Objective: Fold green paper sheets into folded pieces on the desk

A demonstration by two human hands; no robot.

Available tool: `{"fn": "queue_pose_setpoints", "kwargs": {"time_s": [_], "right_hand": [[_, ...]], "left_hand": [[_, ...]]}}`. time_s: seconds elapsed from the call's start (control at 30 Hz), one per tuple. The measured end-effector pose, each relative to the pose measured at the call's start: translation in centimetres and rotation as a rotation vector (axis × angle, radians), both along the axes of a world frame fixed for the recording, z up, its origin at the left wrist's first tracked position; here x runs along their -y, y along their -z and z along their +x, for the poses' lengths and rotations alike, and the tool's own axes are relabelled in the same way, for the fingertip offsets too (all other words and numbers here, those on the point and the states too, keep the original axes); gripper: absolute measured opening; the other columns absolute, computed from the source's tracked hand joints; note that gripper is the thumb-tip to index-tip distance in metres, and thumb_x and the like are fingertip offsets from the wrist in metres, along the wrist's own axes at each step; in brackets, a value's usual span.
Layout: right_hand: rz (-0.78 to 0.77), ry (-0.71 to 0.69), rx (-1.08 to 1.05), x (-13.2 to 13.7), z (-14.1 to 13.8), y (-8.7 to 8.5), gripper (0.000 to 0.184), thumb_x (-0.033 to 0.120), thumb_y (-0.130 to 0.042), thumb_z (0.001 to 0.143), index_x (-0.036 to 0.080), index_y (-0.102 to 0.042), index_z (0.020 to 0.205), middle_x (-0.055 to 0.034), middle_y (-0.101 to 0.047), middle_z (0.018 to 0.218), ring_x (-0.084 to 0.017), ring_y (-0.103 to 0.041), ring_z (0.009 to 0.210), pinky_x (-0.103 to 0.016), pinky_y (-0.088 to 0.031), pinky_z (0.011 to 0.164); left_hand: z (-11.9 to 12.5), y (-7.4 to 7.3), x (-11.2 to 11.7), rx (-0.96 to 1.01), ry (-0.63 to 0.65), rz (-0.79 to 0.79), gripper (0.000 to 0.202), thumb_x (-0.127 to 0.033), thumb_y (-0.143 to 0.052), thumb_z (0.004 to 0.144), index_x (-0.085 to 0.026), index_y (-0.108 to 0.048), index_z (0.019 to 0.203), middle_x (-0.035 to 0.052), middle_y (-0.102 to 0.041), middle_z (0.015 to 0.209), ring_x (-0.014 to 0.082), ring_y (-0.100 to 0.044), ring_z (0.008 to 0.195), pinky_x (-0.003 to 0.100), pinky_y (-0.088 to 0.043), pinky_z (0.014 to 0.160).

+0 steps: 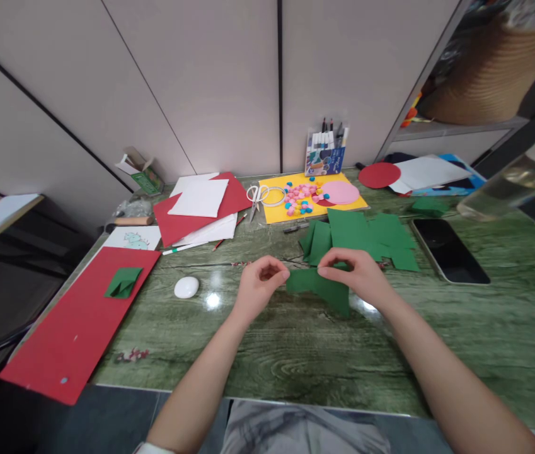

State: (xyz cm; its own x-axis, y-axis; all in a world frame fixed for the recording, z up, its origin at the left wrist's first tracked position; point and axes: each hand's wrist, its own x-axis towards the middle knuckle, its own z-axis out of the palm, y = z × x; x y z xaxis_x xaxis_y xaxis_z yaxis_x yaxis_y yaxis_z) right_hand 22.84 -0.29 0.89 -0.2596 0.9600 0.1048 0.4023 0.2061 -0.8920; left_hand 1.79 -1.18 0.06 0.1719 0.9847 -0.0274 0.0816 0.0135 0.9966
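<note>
A piece of green paper [326, 291] is held up over the table between my two hands. My left hand [258, 285] pinches its left corner between thumb and forefinger. Along its top edge, my right hand [356, 272] grips it in the same way. Just behind my right hand lies a pile of green paper pieces [356, 228], some of them folded. A small folded green paper [124, 282] rests on the long red paper [73, 328] at the left. Nearest my left hand on the table is a white oval object [186, 287].
Behind are white-handled scissors [255, 200], a yellow sheet [271, 211] bearing pink and blue bits, and a marker pack [326, 151]. Red and white papers [198, 198] lie back left. A phone [449, 250] and a clear bottle [508, 183] stand to the right, the phone lying flat.
</note>
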Motion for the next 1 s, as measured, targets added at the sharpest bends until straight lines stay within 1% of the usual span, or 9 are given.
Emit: {"fn": "queue_pose_setpoints", "kwargs": {"time_s": [0.07, 0.13, 0.27, 0.37, 0.43, 0.53, 0.7, 0.87, 1.0], "right_hand": [[0.006, -0.002, 0.002, 0.1, -0.2, 0.0, 0.014, 0.031, -0.060, 0.073, 0.019, -0.061, 0.067, -0.0007, -0.063, 0.069, -0.017, -0.057, 0.068, -0.028, -0.041, 0.064], [0.009, -0.018, 0.006, 0.2, -0.4, 0.0, 0.013, 0.031, -0.060, 0.073, 0.019, -0.061, 0.068, -0.0010, -0.063, 0.069, -0.017, -0.057, 0.068, -0.028, -0.041, 0.063], [0.007, -0.056, 0.029, 0.6, -1.1, 0.0, 0.009, 0.026, -0.059, 0.074, 0.019, -0.061, 0.071, -0.0010, -0.065, 0.072, -0.017, -0.058, 0.071, -0.028, -0.043, 0.066], [0.014, -0.062, 0.037, 0.9, -1.5, 0.1, 0.009, 0.025, -0.059, 0.073, 0.020, -0.064, 0.079, -0.0017, -0.067, 0.079, -0.018, -0.060, 0.077, -0.030, -0.045, 0.071], [0.029, -0.070, 0.039, 1.0, -1.8, 0.2, 0.010, 0.025, -0.060, 0.073, 0.021, -0.065, 0.081, -0.0022, -0.067, 0.082, -0.019, -0.060, 0.079, -0.031, -0.045, 0.073], [0.061, -0.071, 0.057, 1.2, -2.0, 0.3, 0.007, 0.025, -0.059, 0.075, 0.021, -0.065, 0.076, -0.0020, -0.067, 0.079, -0.018, -0.060, 0.077, -0.031, -0.045, 0.072], [0.089, -0.077, 0.081, 1.2, -2.1, 0.3, 0.006, 0.024, -0.059, 0.076, 0.021, -0.064, 0.073, -0.0012, -0.066, 0.076, -0.017, -0.059, 0.074, -0.030, -0.044, 0.070], [0.109, -0.091, 0.119, 1.2, -2.0, 0.1, 0.006, 0.024, -0.060, 0.075, 0.021, -0.064, 0.072, -0.0010, -0.064, 0.072, -0.017, -0.057, 0.073, -0.032, -0.042, 0.072], [0.119, -0.100, 0.139, 1.1, -1.5, -0.2, 0.006, 0.022, -0.060, 0.073, 0.022, -0.064, 0.070, -0.0010, -0.064, 0.071, -0.018, -0.057, 0.074, -0.032, -0.041, 0.073]], "left_hand": [[0.2, 0.1, 0.1, -0.026, 0.020, 0.025, 0.016, -0.024, -0.067, 0.068, -0.015, -0.060, 0.079, 0.0003, -0.058, 0.069, 0.0112, -0.054, 0.064, 0.021, -0.042, 0.060], [0.5, 0.3, 0.2, -0.063, 0.038, 0.039, 0.019, -0.025, -0.068, 0.067, -0.015, -0.061, 0.082, 0.0012, -0.060, 0.072, 0.0118, -0.054, 0.066, 0.021, -0.041, 0.059], [0.9, 0.9, 0.3, -0.115, 0.028, 0.078, 0.013, -0.027, -0.065, 0.070, -0.015, -0.062, 0.072, 0.0025, -0.063, 0.072, 0.0131, -0.055, 0.066, 0.023, -0.041, 0.060], [1.0, 1.1, 0.4, -0.138, 0.017, 0.111, 0.011, -0.026, -0.064, 0.071, -0.015, -0.063, 0.070, 0.0022, -0.063, 0.070, 0.0134, -0.055, 0.064, 0.023, -0.040, 0.059], [1.1, 1.0, 0.5, -0.166, 0.021, 0.142, 0.010, -0.025, -0.064, 0.071, -0.015, -0.064, 0.070, 0.0018, -0.064, 0.069, 0.0129, -0.054, 0.063, 0.023, -0.038, 0.057], [1.3, 0.8, 0.6, -0.216, 0.037, 0.178, 0.008, -0.023, -0.063, 0.071, -0.016, -0.064, 0.071, 0.0010, -0.064, 0.068, 0.0117, -0.052, 0.060, 0.022, -0.036, 0.054], [1.4, 0.5, 0.9, -0.237, 0.056, 0.173, 0.007, -0.021, -0.061, 0.072, -0.016, -0.065, 0.074, 0.0014, -0.065, 0.071, 0.0124, -0.054, 0.064, 0.022, -0.037, 0.057], [1.2, 0.4, 0.8, -0.249, 0.048, 0.159, 0.008, -0.023, -0.063, 0.070, -0.016, -0.067, 0.070, 0.0015, -0.066, 0.066, 0.0123, -0.053, 0.059, 0.022, -0.037, 0.054], [1.0, 0.3, 0.7, -0.242, 0.039, 0.150, 0.007, -0.023, -0.063, 0.070, -0.016, -0.066, 0.069, 0.0018, -0.066, 0.066, 0.0128, -0.054, 0.059, 0.023, -0.038, 0.055]]}}
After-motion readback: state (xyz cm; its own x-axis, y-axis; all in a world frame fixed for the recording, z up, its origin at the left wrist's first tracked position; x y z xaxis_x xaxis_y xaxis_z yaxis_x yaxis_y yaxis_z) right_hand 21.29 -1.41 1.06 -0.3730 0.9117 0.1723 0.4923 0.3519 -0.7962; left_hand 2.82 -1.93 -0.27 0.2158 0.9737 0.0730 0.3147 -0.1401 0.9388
